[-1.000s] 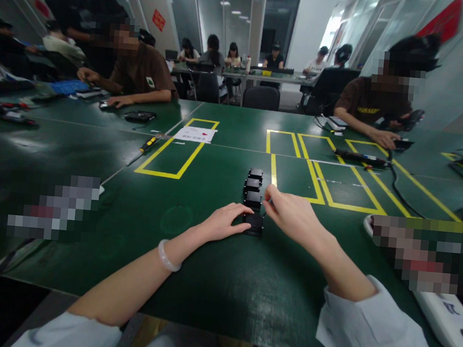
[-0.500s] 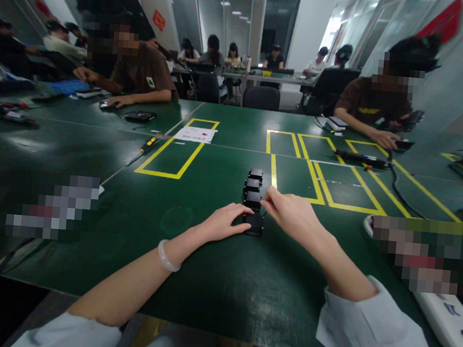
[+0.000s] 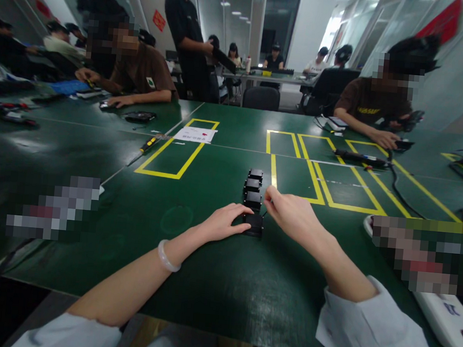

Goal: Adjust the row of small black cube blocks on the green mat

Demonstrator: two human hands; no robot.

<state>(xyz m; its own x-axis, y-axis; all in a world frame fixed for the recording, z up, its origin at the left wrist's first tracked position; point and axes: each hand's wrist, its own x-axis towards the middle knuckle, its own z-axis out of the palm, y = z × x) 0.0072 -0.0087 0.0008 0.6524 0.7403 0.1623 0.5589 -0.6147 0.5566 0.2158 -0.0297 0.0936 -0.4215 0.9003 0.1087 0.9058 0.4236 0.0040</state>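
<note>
Four small parts are better told as several black boxes (image 3: 252, 199), small with tiny side pins, lined up in a column on the green table (image 3: 206, 279). My left hand (image 3: 227, 220) grips the nearest black box (image 3: 254, 224) from its left side, thumb in front and fingertips behind. Just right of that box, my right hand (image 3: 287, 208) is closed in a pinch. A thin dark sliver shows below its fingertips, reaching toward the box's right side; what it belongs to is hidden by the fingers.
Yellow tape rectangles (image 3: 295, 133) mark the table beyond. A paper label (image 3: 196, 134) and a yellow-black screwdriver-like tool (image 3: 148, 143) lie left. A black cabled tool (image 3: 360, 159) and a white device (image 3: 441, 316) are at right. Other people sit across the table.
My right fingertips have shifted very slightly to the right; my left hand and the boxes stay put. In the background, a standing person has moved right, carrying a dark object.
</note>
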